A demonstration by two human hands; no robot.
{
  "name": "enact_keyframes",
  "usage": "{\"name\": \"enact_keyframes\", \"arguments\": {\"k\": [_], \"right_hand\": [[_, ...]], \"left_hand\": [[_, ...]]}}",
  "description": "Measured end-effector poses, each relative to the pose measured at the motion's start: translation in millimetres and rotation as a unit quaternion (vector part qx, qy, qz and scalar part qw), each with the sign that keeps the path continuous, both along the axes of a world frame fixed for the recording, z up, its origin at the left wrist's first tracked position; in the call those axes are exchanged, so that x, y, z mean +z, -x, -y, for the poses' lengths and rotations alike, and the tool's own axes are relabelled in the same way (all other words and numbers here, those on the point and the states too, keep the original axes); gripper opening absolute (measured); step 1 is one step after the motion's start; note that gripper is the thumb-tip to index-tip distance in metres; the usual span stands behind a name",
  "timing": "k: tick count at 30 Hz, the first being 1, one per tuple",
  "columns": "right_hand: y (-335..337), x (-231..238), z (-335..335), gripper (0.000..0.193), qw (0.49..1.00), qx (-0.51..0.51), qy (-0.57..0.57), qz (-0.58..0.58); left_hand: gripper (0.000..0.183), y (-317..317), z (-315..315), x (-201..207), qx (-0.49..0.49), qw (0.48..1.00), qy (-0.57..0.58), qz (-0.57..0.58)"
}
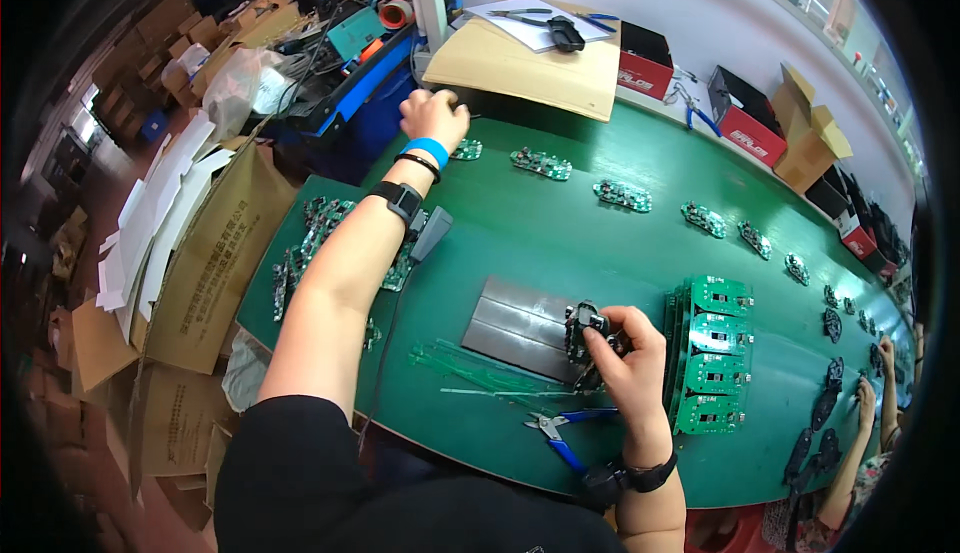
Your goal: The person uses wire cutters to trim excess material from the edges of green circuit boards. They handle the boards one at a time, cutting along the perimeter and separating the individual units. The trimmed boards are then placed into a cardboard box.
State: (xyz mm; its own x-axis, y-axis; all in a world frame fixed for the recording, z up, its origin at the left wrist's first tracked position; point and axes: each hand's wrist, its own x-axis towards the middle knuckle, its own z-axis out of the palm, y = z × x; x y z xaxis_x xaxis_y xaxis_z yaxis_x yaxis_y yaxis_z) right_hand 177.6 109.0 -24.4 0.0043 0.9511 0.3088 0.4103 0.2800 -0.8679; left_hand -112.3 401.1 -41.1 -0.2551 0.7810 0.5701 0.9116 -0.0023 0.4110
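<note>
My left hand (435, 119) reaches to the far left of the green table, fingers curled. Whatever it may hold is hidden. Just below it lies a small populated circuit board (467, 150), the first of a spaced row that includes another board (541, 164). Over the grey metal plate (500, 318), my right hand (632, 355) pinches a small circuit board (580, 331) with dark parts between thumb and fingers. Blue-handled cutters (556, 437) lie below that hand. To its right stands a stack of green board panels (712, 353).
A pile of boards (325, 221) and a grey handheld tool (431, 236) lie by my left forearm. Green offcut strips (470, 368) are near the front. Cardboard (525, 68) with pliers covers the back. Another person's hands (868, 403) work at the right, near black housings (828, 393).
</note>
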Motion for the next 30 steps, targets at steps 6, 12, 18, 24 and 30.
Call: {"name": "enact_keyframes", "arguments": {"k": [6,12,18,24,30], "right_hand": [[-2.8,-3.3,1.8,0.017,0.998,-0.056,-0.032,-0.003],[3.1,-1.2,3.9,0.017,0.997,-0.053,-0.022,-0.041],[3.7,2.5,6.0,0.015,0.995,-0.072,-0.046,-0.057],[4.0,4.8,13.4,0.017,0.993,0.0,-0.057,-0.102],[18.6,0.2,15.0,0.038,0.988,0.026,-0.021,-0.151]], "left_hand": [[0.04,-64.5,161.0,61.0,-0.542,0.762,0.354,0.033],[0.021,-72.4,269.7,37.0,-0.545,0.769,0.274,-0.193],[0.024,-67.3,283.1,25.4,-0.549,0.771,0.194,-0.258],[0.063,-85.3,273.1,38.8,-0.556,0.788,0.197,0.179],[0.091,-111.3,299.1,14.3,-0.514,0.612,0.298,0.522]]}}
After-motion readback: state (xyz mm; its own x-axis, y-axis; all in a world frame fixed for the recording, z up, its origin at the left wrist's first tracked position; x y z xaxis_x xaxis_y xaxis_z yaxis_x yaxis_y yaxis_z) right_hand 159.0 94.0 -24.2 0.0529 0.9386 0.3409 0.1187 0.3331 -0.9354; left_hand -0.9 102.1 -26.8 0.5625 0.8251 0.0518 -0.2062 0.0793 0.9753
